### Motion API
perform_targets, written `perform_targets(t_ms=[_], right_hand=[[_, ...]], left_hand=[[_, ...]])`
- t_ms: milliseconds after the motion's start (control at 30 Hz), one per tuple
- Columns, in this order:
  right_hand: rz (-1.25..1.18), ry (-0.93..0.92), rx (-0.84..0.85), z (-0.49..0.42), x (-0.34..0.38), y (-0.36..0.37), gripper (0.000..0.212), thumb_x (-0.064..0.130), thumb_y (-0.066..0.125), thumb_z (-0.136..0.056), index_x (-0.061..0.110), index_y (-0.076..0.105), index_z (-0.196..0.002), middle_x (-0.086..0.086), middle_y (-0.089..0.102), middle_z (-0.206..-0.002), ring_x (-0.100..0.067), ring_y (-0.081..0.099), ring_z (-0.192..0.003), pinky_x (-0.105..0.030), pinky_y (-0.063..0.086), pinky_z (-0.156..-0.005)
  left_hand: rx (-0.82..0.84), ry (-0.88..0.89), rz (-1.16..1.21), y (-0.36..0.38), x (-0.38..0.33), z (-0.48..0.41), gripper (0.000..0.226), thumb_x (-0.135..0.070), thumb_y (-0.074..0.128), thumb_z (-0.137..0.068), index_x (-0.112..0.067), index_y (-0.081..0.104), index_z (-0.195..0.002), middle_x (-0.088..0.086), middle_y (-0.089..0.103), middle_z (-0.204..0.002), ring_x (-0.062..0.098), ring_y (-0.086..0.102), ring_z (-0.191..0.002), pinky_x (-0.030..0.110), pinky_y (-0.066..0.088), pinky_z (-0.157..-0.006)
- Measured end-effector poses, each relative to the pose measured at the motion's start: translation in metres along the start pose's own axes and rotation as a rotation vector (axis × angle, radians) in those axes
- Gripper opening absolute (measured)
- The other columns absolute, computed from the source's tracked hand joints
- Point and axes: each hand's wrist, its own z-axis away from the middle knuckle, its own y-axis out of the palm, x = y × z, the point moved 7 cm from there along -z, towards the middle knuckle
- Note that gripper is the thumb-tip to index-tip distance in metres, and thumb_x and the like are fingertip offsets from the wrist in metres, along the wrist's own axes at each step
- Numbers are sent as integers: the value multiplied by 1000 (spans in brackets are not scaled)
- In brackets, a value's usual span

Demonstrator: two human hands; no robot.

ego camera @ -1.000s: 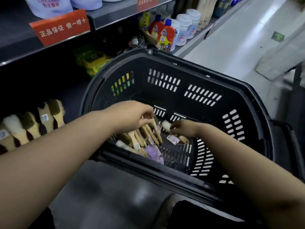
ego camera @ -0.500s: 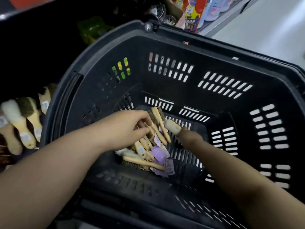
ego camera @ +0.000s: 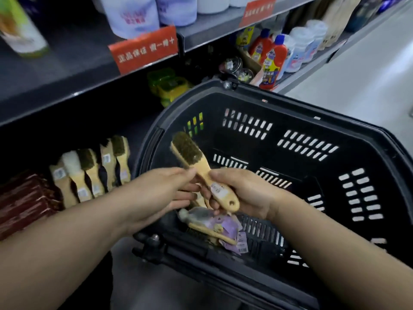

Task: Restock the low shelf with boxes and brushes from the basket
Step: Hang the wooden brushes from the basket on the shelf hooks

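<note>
1. At frame centre a brush [ego camera: 196, 162] is held above the basket [ego camera: 290, 101], bristles towards the upper left, probably for a handover.
2. Its handle is gripped by the right hand [ego camera: 245, 193]; its neck is pinched by the left hand [ego camera: 161, 193].
3. Loose brushes [ego camera: 212, 229] are seen in the basket below.
4. At left, shelved brushes [ego camera: 93, 173] are ranged upright beside red boxes [ego camera: 24, 198].

A dark upper shelf [ego camera: 67, 70] carries white pouches [ego camera: 131, 15] with blurred print, and at its far left a white and green bottle [ego camera: 20, 30]. A red sign [ego camera: 145, 50] with white characters hangs on the shelf's front edge, and a second red sign [ego camera: 259, 10] hangs farther along. Below the shelf lie yellow-green packs [ego camera: 168, 86], then round shiny tins [ego camera: 233, 66]. Beyond them stand red bottles [ego camera: 273, 57] with blue caps, just beside pale white bottles [ego camera: 300, 45]. The pale floor [ego camera: 357, 70] runs along the right.
</note>
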Motion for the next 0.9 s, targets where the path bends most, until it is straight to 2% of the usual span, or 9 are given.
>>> perform_targets(t_ms=[100, 167, 300, 400, 467, 600, 700, 767, 900], right_hand=[[13, -66, 21, -7, 0, 23, 33, 22, 33, -100, 3, 59, -92, -9, 62, -71, -13, 61, -54, -23, 54, -51], [59, -91, 32, -15, -2, 30, 36, 29, 37, -99, 6, 62, -89, -8, 66, -70, -12, 63, -56, -21, 53, -51], [254, -45, -82, -35, -11, 0, 43, 42, 40, -96, 12, 68, -85, -10, 68, -80, -14, 66, -68, -22, 55, -62], [879, 146, -221, -52, -41, -55, 36, 31, 41, -100, 3, 64, -101, -19, 67, -101, -21, 65, -86, -35, 54, -80], [1385, 413, -111, -62, -80, -81, 36, 30, 45, -98, 3, 59, -116, -17, 62, -117, -26, 59, -105, -40, 47, -94], [1745, 633, 115, -76, -153, -95, 37, 24, 49, -95, 3, 53, -126, -17, 56, -126, -31, 52, -117, -37, 38, -98], [1736, 541, 7, -86, -159, -95, 32, 21, 53, -92, 8, 56, -121, -15, 59, -122, -31, 55, -113, -35, 42, -93], [1654, 520, 51, -84, -150, -94, 30, 21, 51, -93, 9, 54, -120, -15, 58, -119, -31, 55, -110, -34, 42, -91], [1043, 415, -9, -63, -99, -82, 16, 17, 49, -95, 13, 59, -107, -2, 64, -103, -21, 60, -98, -33, 48, -88]], left_hand=[[45, 13, 173, 5, -3, 2, 32, -31, 43, -96, -5, 61, -96, 7, 58, -59, 19, 58, -57, 24, 56, -60], [-6, 21, 206, 6, -5, 0, 29, -30, 43, -96, -7, 60, -101, 5, 56, -56, 16, 51, -47, 22, 48, -45], [-111, 92, 344, -7, -7, -6, 24, -19, 41, -98, -8, 62, -91, 6, 70, -78, 15, 68, -72, 24, 57, -59], [-119, 117, 402, -21, -4, -9, 23, -18, 38, -99, -5, 55, -89, 4, 64, -61, 15, 64, -58, 32, 58, -67], [-61, 115, 435, -24, -3, -8, 20, -21, 46, -95, -4, 55, -91, -1, 51, -54, 11, 52, -48, 37, 59, -71], [27, 117, 279, -31, 0, -7, 37, -14, 68, -68, -10, 56, -103, -6, 49, -62, 4, 54, -55, 26, 56, -72], [-2, 94, 218, -36, 6, -10, 40, 12, 54, -82, -14, 54, -112, -4, 49, -72, 3, 54, -59, 21, 56, -70], [-35, 57, 256, -40, 10, -10, 37, 12, 48, -87, -13, 58, -112, -2, 52, -76, 4, 56, -59, 21, 56, -66], [-75, 51, 331, -44, 10, -11, 27, 1, 45, -92, -11, 63, -108, 1, 58, -74, 7, 58, -61, 20, 56, -59]])
